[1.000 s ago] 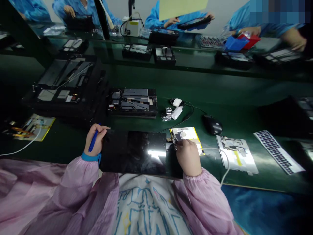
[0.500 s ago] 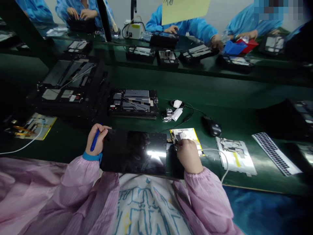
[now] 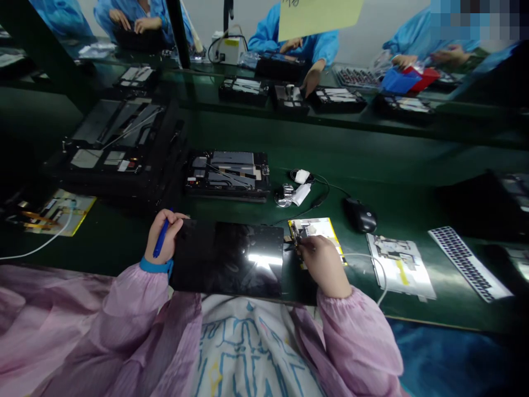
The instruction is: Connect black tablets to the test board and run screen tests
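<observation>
A yellow sheet (image 3: 319, 20) hangs high — a black mouse (image 3: 360, 215) lies below.

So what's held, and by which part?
The left hand holds the black panel by its upper left corner, plus a blue pen; the right hand hides its hold.

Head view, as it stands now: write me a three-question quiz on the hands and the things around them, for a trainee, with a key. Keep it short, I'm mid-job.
1. True or false: the blue pen is lying loose on the table.
2. Which of these lies between the person's two hands? A) black mouse B) black panel C) white keyboard
3. Which hand is nearer the yellow-edged board?

Key:
1. False; it is in the left hand.
2. B
3. The right hand.
</observation>
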`<state>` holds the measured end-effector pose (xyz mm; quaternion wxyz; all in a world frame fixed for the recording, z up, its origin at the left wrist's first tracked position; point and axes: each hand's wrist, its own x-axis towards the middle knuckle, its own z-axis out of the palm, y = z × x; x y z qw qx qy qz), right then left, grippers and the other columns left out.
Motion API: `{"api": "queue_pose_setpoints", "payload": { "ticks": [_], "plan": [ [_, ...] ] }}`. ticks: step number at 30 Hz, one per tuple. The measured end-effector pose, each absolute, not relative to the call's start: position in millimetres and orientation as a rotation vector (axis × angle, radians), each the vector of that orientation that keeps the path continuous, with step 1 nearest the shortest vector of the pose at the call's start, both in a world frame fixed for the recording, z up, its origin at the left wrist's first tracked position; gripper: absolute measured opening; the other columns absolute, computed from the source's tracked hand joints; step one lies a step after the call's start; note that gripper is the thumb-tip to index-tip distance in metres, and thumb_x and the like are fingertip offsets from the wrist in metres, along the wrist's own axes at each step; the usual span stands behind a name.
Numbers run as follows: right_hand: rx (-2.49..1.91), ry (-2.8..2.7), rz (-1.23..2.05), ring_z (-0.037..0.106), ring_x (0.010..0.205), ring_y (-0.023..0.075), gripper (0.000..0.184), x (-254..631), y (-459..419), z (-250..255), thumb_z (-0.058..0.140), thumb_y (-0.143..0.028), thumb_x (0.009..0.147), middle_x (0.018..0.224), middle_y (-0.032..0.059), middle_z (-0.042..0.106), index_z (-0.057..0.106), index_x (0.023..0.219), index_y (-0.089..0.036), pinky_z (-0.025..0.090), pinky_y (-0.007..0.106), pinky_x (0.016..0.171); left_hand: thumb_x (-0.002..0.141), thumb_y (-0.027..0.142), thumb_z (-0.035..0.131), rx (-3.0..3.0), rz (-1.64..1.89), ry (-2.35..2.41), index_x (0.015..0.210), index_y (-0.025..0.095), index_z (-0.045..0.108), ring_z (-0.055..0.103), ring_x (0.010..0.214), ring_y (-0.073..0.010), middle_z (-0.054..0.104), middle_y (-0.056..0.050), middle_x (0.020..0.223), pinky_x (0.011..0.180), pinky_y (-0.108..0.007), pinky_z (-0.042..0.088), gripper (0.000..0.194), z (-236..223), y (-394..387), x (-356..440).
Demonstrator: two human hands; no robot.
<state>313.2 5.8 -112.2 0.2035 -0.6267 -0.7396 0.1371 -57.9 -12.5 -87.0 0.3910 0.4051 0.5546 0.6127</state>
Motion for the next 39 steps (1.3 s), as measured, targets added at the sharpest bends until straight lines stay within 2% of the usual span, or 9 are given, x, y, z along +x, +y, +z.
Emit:
{"api": "queue_pose_setpoints", "payload": {
  "ticks": [7, 11, 19, 25, 31, 39],
  "plan": [
    [-1.610, -2.212, 0.460, 0.057, 0.080, 0.0254, 0.021, 316, 16, -109, 0.047, -0.019, 0.083, 0.086, 0.0119, 0.062, 0.066, 0.092, -0.016, 0.046, 0.039, 0.074, 0.071, 0.026, 0.068, 1.035, 1.536, 1.434, 0.073, 0.022, 0.039, 0.064, 0.077, -0.0202, 0.067, -0.003, 0.082, 0.072, -0.034, 0.048, 0.030, -88, -12, -58],
    [-1.356, -2.393, 0.717, 0.059, 0.085, 0.0225, 0.020, 329, 35, -100, 0.048, -0.015, 0.083, 0.091, 0.0097, 0.064, 0.065, 0.092, -0.019, 0.047, 0.035, 0.077, 0.071, 0.025, 0.069, 1.025, 1.531, 1.428, 0.072, 0.021, 0.039, 0.063, 0.076, -0.0190, 0.067, -0.002, 0.082, 0.071, -0.032, 0.047, 0.030, -87, -11, -58],
    [-1.061, -2.786, 1.084, 0.059, 0.082, 0.0164, 0.022, 338, 78, -78, 0.057, -0.009, 0.074, 0.095, 0.0050, 0.060, 0.064, 0.090, -0.022, 0.046, 0.027, 0.073, 0.070, 0.028, 0.070, 1.035, 1.525, 1.434, 0.073, 0.022, 0.039, 0.063, 0.077, -0.0201, 0.068, -0.003, 0.082, 0.072, -0.033, 0.047, 0.031, -88, -11, -60],
    [-1.006, -2.970, 1.111, 0.058, 0.080, 0.0156, 0.022, 330, 91, -74, 0.059, -0.008, 0.073, 0.096, 0.0041, 0.058, 0.064, 0.090, -0.021, 0.043, 0.026, 0.073, 0.070, 0.025, 0.070, 1.018, 1.547, 1.403, 0.073, 0.021, 0.039, 0.063, 0.076, -0.0185, 0.067, -0.002, 0.081, 0.073, -0.032, 0.046, 0.031, -86, -13, -57],
    [-0.969, -3.065, 1.141, 0.056, 0.080, 0.0162, 0.014, 324, 94, -68, 0.061, -0.013, 0.072, 0.096, 0.0054, 0.056, 0.063, 0.085, -0.018, 0.041, 0.027, 0.071, 0.071, 0.026, 0.069, 1.057, 1.562, 1.409, 0.074, 0.020, 0.039, 0.062, 0.076, -0.0171, 0.068, -0.001, 0.083, 0.073, -0.031, 0.046, 0.031, -84, -15, -56],
    [-1.111, -2.852, 1.082, 0.054, 0.073, 0.0153, 0.011, 330, 84, -67, 0.058, -0.010, 0.069, 0.088, 0.0052, 0.057, 0.059, 0.076, -0.018, 0.043, 0.027, 0.067, 0.075, 0.026, 0.067, 1.193, 1.664, 1.393, 0.074, 0.020, 0.036, 0.065, 0.076, -0.0175, 0.068, -0.002, 0.081, 0.072, -0.031, 0.049, 0.031, -65, -28, -50]
  ]
}}
